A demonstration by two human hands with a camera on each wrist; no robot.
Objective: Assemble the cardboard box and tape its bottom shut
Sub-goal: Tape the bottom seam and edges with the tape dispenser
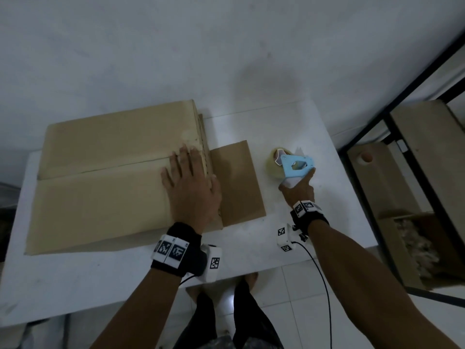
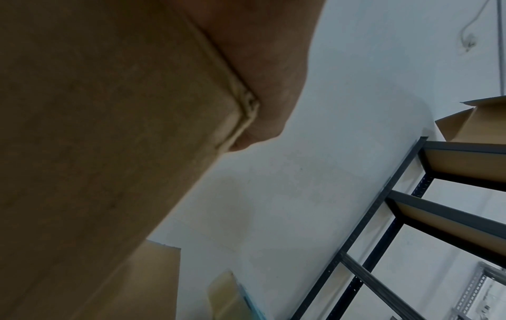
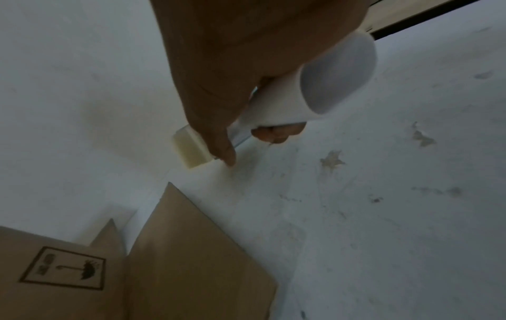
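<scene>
left hand (image 1: 191,187) lay flat, holding box (image 1: 100,172) flaps down; right hand (image 1: 299,187) gripped tape gun (image 1: 292,165) handle. cardboard likely light, stiff, springy.

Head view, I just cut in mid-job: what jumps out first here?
The big cardboard box fills the left of the white table, its two long flaps folded shut, with the left hand pressed flat across their seam near the right end. To the right, the right hand grips the white handle of a light blue tape dispenser, apart from the box, which shows no tape yet.
</scene>
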